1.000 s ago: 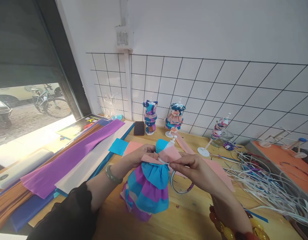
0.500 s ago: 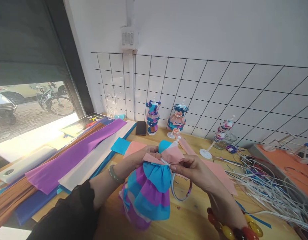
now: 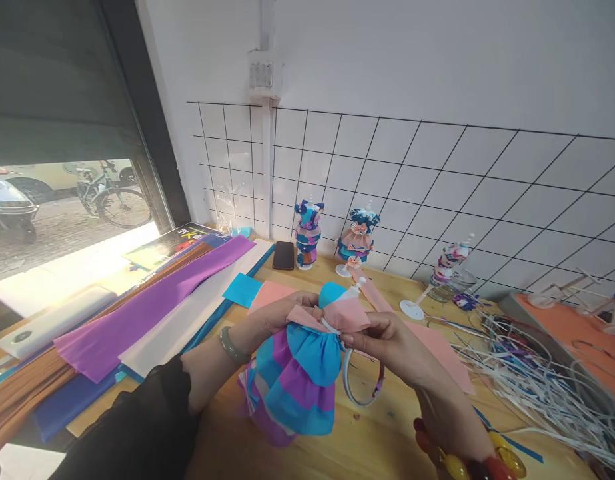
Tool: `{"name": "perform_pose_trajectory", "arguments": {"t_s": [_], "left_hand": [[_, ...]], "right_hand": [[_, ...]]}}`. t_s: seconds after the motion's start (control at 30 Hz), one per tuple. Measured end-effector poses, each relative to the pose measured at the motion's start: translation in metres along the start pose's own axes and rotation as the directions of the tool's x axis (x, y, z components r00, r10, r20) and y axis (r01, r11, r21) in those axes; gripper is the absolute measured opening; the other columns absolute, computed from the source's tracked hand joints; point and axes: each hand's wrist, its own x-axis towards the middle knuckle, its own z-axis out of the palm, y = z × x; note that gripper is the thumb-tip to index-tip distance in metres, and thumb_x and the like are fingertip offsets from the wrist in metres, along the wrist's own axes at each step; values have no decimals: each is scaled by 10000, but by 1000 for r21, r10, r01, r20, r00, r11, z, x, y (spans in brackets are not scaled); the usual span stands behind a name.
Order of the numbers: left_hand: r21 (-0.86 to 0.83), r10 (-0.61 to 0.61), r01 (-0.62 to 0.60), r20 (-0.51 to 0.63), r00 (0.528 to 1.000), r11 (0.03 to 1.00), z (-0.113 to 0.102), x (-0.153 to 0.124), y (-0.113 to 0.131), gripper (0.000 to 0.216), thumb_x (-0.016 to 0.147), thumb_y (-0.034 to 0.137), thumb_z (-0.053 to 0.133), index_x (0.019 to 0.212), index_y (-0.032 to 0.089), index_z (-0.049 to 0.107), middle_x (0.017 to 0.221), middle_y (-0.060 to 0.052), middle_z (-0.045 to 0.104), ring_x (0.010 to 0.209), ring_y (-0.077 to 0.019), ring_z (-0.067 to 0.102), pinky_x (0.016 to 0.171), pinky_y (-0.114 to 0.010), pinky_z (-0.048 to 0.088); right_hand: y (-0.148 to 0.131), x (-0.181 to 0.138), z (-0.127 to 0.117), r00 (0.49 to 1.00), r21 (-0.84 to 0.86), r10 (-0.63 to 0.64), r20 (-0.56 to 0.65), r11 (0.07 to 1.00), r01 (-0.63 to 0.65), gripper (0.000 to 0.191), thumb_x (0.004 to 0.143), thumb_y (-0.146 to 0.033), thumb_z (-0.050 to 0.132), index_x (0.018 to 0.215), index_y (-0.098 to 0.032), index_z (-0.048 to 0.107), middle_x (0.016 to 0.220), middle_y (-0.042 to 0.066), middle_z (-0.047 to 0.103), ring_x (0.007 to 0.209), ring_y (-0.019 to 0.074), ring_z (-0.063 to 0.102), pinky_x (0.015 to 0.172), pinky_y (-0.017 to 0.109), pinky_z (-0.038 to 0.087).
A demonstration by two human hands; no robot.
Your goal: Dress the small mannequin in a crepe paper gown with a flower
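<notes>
A miniature dress form (image 3: pixel 358 285) leans between my hands, wearing a layered crepe-paper dress (image 3: pixel 307 380) in blue and purple. Pink paper (image 3: pixel 344 313) wraps its upper part, and a white band (image 3: pixel 331 325) lies around the waist. My left hand (image 3: pixel 300 312) is closed on the pink paper at the waist's left side, its fingertips partly hidden. On the other side, my right hand (image 3: pixel 380 333) pinches by the end of the white band, thumb and fingers together. A pale ring (image 3: pixel 354 397) with a patterned part stands just below my right hand.
Long purple crepe-paper strips (image 3: pixel 157 307) and white ones (image 3: pixel 192 313) cover the left side. A phone (image 3: pixel 283 256) and dressed miniature forms (image 3: pixel 308 233) stand along the wall. Tangled white cords (image 3: pixel 532 387) pile up at the right, beside an orange-topped box (image 3: pixel 562 327).
The dress's hem has swung slightly left and up. Both hands keep their hold at the waist with hardly any movement, while the view has shifted a little.
</notes>
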Motion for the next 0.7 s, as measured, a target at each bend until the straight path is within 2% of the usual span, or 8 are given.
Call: {"name": "perform_pose_trajectory", "arguments": {"t_s": [0.17, 0.37, 0.7], "left_hand": [[-16, -27, 28, 17, 999, 999, -2, 2, -1, 338, 662, 276, 720, 964, 134, 664, 872, -61, 674, 748, -155, 604, 671, -246, 472], [57, -23, 23, 11, 1000, 998, -6, 5, -6, 386, 639, 327, 744, 969, 143, 663, 841, -52, 668, 745, -161, 595, 684, -267, 470], [-75, -75, 77, 36, 997, 994, 3, 2, -5, 329, 630, 257, 740, 931, 141, 675, 821, -49, 670, 686, -131, 588, 645, -241, 458]], "right_hand": [[-2, 0, 2, 999, 34, 32, -20, 999, -31, 237, 735, -419, 679, 763, -187, 720, 801, 36, 712, 764, 178, 641, 724, 301, 508], [-6, 1, 4, 998, 42, 19, -53, 999, -17, 290, 710, -396, 710, 912, -190, 683, 877, 49, 708, 785, 185, 647, 689, 285, 514], [0, 1, 0, 996, -15, 23, -89, 1000, -24, 200, 719, -390, 688, 766, -198, 713, 821, 41, 717, 801, 213, 657, 707, 312, 522]]}}
